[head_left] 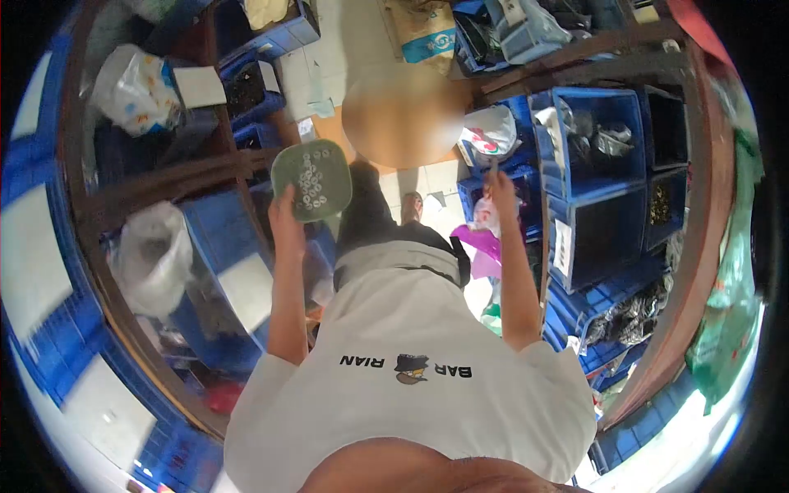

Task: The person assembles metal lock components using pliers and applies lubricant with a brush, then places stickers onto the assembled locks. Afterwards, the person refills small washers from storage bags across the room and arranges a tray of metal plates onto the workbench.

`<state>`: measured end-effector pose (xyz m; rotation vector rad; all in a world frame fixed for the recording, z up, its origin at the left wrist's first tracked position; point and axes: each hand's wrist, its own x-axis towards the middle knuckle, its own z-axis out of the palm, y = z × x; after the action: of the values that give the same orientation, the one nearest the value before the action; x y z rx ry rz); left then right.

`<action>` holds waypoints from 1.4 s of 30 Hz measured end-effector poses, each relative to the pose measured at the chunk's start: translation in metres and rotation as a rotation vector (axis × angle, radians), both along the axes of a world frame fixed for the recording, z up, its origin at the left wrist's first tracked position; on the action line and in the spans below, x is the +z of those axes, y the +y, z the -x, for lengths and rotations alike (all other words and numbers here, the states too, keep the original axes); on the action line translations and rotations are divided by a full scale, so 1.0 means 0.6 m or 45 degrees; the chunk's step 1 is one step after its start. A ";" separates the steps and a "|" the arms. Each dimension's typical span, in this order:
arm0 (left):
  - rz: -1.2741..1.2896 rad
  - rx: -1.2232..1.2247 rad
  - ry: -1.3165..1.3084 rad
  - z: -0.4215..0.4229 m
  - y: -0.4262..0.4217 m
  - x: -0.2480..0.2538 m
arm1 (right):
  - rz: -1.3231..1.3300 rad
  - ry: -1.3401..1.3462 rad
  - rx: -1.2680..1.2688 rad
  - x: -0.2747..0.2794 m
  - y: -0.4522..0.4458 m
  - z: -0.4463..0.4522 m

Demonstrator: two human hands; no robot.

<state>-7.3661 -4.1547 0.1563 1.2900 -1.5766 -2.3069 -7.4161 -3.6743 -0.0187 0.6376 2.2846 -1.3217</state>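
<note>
My left hand [283,212] grips the near-left edge of a green square tray [329,197]. Several small, pale ring-like pieces [312,177] lie in the tray. On the right, my right hand [500,191] is raised beside blue bins, its fingers closed near a white bag with red print [491,131]. What those fingers hold, if anything, is too small to make out. Below this hand, a pink and purple bag [483,240] hangs by the bins.
Blue bins [596,177] fill shelves on the right, and more bins and clear plastic bags [152,259] stand on the left. Wooden shelf posts [177,177] rise on both sides. A brown sack [423,33] and a blurred round area are ahead.
</note>
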 end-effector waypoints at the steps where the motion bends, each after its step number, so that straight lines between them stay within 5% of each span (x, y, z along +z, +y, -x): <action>1: 0.001 -0.013 -0.016 0.057 -0.026 -0.026 | 0.240 0.047 -0.151 0.007 -0.026 0.062; 6: 0.132 -0.249 -0.106 0.392 -0.121 -0.173 | 0.633 -0.054 -0.552 -0.049 -0.142 0.257; 8: 0.264 -0.326 -0.141 0.526 -0.138 -0.232 | 0.105 0.292 0.028 -0.225 -0.118 0.248; 10: 0.318 -0.410 -0.136 0.660 -0.121 -0.249 | 0.742 -0.192 -0.915 -0.156 -0.200 0.323; 14: 0.256 -0.509 -0.182 0.900 -0.094 -0.299 | 0.812 -0.345 -1.107 -0.172 -0.198 0.421; 17: 0.165 -0.699 -0.048 1.065 -0.071 -0.400 | 0.836 -0.130 -1.028 -0.242 -0.185 0.521; 18: 0.180 -0.755 -0.015 1.115 -0.060 -0.452 | 1.120 -0.202 -1.131 -0.269 -0.169 0.559; 20: 0.184 -0.849 0.034 1.212 -0.029 -0.565 | 0.677 -0.206 -0.920 -0.315 -0.171 0.662; 22: 0.142 -0.989 0.184 1.309 0.009 -0.692 | 0.631 -0.081 -0.860 -0.476 -0.105 0.692; 24: 0.301 -1.226 0.024 1.400 0.051 -0.834 | 0.166 0.073 -0.510 -0.609 -0.072 0.744; 26: -0.215 -1.408 0.079 1.468 0.108 -0.905 | 1.232 0.152 -1.394 -0.675 -0.079 0.851; 30: -0.351 -1.757 0.113 1.576 0.214 -1.048 | 1.066 0.520 -1.357 -0.857 -0.042 0.950; 32: -0.346 -1.982 0.217 1.613 0.254 -1.092 | 0.492 0.563 -1.020 -0.918 -0.027 0.969; 35: -0.314 -2.108 0.378 1.638 0.317 -1.167 | 0.891 0.575 -1.528 -0.949 -0.043 0.963; 36: -0.326 -2.134 0.439 1.641 0.334 -1.174 | 0.894 0.624 -1.559 -0.966 -0.046 0.949; 38: -0.358 -2.192 0.464 1.636 0.348 -1.190 | 0.358 0.601 -1.498 -0.982 -0.054 0.929; 42: -0.247 -2.209 0.220 1.613 0.334 -1.192 | 0.677 0.620 -1.664 -0.954 -0.017 0.938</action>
<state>-8.3340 -3.9544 -0.5591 -0.9012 -2.9740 -2.9682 -7.9791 -3.6846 -0.5914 1.8936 1.5082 -2.7390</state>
